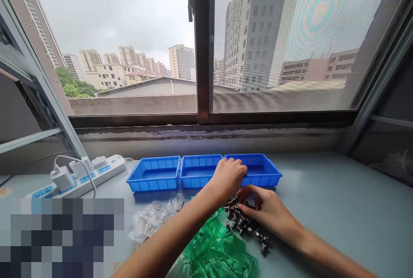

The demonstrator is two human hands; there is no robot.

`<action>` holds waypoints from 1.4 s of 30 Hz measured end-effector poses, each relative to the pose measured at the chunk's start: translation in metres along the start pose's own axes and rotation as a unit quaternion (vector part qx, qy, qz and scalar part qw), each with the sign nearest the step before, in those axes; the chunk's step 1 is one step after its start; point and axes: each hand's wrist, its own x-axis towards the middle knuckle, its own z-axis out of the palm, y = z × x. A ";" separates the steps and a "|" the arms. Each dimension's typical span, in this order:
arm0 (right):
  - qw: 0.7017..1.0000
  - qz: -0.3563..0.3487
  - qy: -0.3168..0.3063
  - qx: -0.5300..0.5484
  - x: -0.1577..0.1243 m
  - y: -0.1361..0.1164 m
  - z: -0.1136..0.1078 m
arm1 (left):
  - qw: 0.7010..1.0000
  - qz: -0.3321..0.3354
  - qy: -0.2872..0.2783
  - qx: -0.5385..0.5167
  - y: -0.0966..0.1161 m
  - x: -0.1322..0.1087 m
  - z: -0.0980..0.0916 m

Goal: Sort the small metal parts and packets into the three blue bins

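My left hand (228, 175) is closed over the front left part of the right-hand blue tray (274, 179). Its fingers curl down, and whatever they hold is hidden. My right hand (269, 209) reaches into a loose pile of dark metal bolts (242, 222) just in front of that tray. Thumb and forefinger close around a bolt at the pile's upper edge, though the fingertips are partly lost among the bolts. Below my left wrist lies a crumpled green plastic bag (222, 248), touching the left side of the pile.
Left of the right-hand tray stand a middle blue tray (196, 182) and a left blue tray (155, 185). Clear plastic bags with small parts (150, 220) lie left of my forearm. A white power strip (106, 177) with plugged-in chargers sits at the table's left, below a window.
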 end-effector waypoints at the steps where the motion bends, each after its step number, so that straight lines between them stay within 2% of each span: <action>1: 1.000 -0.001 -0.001 0.010 0.000 -0.002 -0.001 | 1.000 0.000 0.001 -0.001 -0.002 0.000 0.000; 7: 0.998 0.000 0.041 0.049 0.001 -0.012 -0.008 | 1.000 -0.006 0.012 -0.016 -0.006 -0.001 -0.001; 12: 0.986 0.008 0.110 0.121 0.006 -0.003 -0.010 | 0.999 -0.012 0.015 -0.041 -0.007 -0.001 -0.001; 17: 0.948 0.061 0.157 0.271 0.016 0.005 -0.013 | 0.997 -0.013 0.023 -0.068 -0.011 0.000 -0.005; 22: 0.904 0.131 0.153 0.378 0.015 -0.009 -0.024 | 0.992 0.020 0.030 -0.119 -0.017 -0.006 -0.021; 24: 0.890 0.152 0.144 0.406 0.012 -0.015 -0.027 | 0.982 0.050 0.040 -0.176 -0.018 -0.007 -0.025; 28: 0.866 0.160 0.113 0.460 0.007 -0.021 -0.029 | 0.943 0.092 0.069 -0.314 -0.023 -0.004 -0.023; 33: 0.843 0.166 0.080 0.505 0.001 -0.031 -0.031 | 0.899 0.120 0.078 -0.414 -0.037 0.000 -0.018; 37: 0.852 0.169 0.080 0.488 -0.002 -0.035 -0.030 | 0.876 0.145 0.057 -0.456 -0.047 -0.003 -0.023; 42: 0.892 0.144 0.060 0.423 -0.002 -0.032 -0.026 | 0.890 0.124 0.001 -0.438 -0.047 -0.006 -0.030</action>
